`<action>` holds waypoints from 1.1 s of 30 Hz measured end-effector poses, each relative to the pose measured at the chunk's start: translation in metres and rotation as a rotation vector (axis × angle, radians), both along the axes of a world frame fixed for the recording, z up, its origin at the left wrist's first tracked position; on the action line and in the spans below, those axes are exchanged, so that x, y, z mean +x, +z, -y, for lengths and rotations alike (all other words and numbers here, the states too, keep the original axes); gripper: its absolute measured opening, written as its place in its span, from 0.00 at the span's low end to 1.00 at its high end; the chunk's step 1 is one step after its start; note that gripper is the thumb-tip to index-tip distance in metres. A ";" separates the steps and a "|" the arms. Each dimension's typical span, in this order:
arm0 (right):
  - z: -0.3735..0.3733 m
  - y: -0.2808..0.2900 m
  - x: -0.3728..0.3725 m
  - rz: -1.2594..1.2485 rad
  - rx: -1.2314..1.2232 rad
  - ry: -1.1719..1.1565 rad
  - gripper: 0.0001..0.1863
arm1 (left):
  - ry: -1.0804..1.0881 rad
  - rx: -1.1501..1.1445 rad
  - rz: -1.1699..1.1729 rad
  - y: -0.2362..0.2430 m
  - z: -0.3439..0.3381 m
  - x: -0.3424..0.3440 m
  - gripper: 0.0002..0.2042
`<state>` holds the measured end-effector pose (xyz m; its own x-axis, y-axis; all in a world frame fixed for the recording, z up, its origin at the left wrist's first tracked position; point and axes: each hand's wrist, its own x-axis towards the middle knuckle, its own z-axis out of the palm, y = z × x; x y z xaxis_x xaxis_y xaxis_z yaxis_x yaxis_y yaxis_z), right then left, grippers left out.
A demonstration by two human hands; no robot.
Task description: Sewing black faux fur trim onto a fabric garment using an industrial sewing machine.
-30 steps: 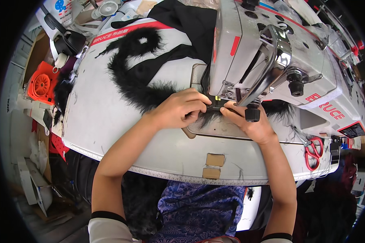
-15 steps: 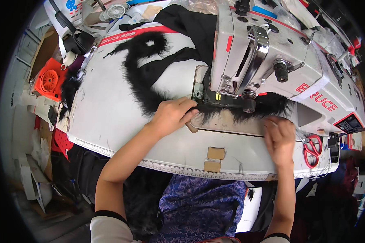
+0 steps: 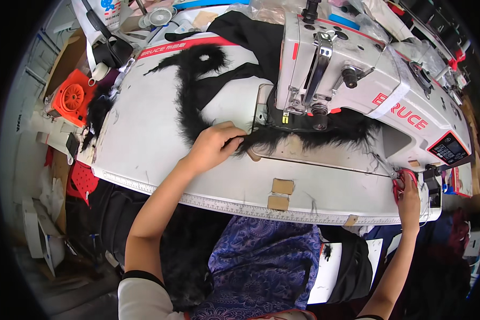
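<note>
At right, red scissors (image 3: 398, 183) partly hidden, grip unclear

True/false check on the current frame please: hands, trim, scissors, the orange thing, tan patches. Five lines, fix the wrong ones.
1. The right hand is at the red-handled scissors. True.
2. The fingers of the left hand are on the sewing machine. False: they pinch the black feathery trim.
3. Part of the trim curls on the white tabletop, left of the machine. True.
4. The orange device with a round grille sits right of the machine. False: it is at the far left, beside the tabletop.
5. Two tan patches show near the tabletop's front edge. True.
</note>
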<state>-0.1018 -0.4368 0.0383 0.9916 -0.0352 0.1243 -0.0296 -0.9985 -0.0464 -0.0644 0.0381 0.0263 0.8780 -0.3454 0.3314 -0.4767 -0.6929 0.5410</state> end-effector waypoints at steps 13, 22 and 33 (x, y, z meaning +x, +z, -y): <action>-0.085 0.032 -0.031 -0.168 0.582 0.233 0.30 | 0.025 -0.223 0.131 -0.016 0.001 0.002 0.07; -0.216 0.052 -0.001 -1.218 1.382 0.116 0.42 | 0.043 -0.156 0.246 -0.017 0.004 0.002 0.08; -0.253 0.040 0.033 -1.173 1.320 0.099 0.42 | -0.011 -0.143 0.312 -0.015 0.002 0.002 0.08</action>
